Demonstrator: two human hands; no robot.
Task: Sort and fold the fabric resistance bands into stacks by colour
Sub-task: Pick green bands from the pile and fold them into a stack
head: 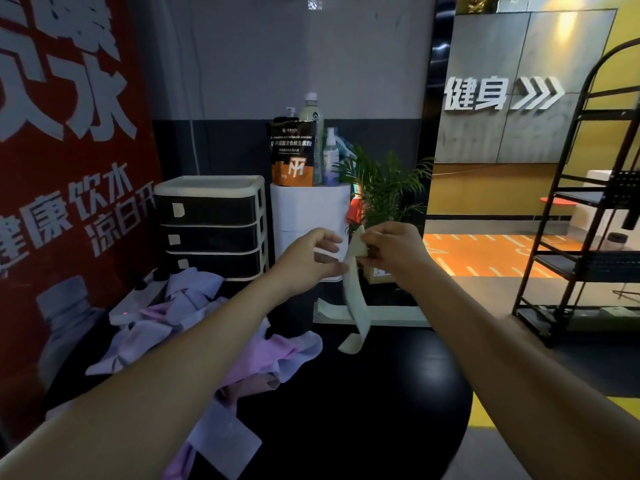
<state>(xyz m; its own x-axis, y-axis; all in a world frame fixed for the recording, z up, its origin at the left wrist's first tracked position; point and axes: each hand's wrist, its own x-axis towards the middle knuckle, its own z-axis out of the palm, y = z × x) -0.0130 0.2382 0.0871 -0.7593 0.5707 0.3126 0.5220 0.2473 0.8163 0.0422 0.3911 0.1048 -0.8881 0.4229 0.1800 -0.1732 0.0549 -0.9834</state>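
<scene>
A pale cream-green fabric band (355,292) hangs in the air above the black table (381,393), its lower end curling just over the tabletop. My right hand (391,251) pinches its top end. My left hand (311,261) grips the band's edge just below that, fingers curled. A loose pile of lilac and pink bands (194,327) lies on the table's left side, partly under my left forearm. A flat stack of pale folded bands (332,311) rests at the back of the table behind the hanging band.
A black-and-cream drawer unit (211,226) stands at the back left. Beside it a white cylinder (308,209) carries a powder pouch and bottles, with a potted plant (384,188) to its right. A black metal shelf rack (585,216) stands on the right.
</scene>
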